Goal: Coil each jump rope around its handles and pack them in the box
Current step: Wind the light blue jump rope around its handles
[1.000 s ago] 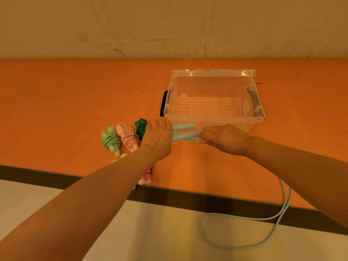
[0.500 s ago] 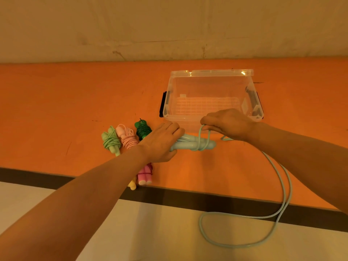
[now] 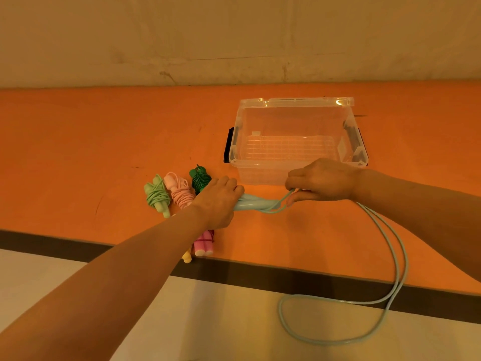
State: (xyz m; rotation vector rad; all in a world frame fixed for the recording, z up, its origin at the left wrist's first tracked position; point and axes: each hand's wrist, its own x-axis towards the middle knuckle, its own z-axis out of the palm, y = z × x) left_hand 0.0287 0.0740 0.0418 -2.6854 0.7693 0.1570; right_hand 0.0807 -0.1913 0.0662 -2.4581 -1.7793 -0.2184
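bench (image 3: 78,142) orange, long; clear box (image 3: 296,175) toward back, nothing inside it.
blue rope (image 3: 390,256) mostly uncoiled, slack running off bench edge, looping on floor (image 3: 234,321).
risk: slack snags on edge or drags, turns loosen.
left hand (image 3: 217,201) clenched round blue handles (image 3: 253,203); if grip eases, handles splay and wrap slides off.
right hand (image 3: 321,182) pinches cord beside handles; cord slipping from fingers would undo turn.
coiled ropes (image 3: 179,191) just beside left wrist; may get knocked.
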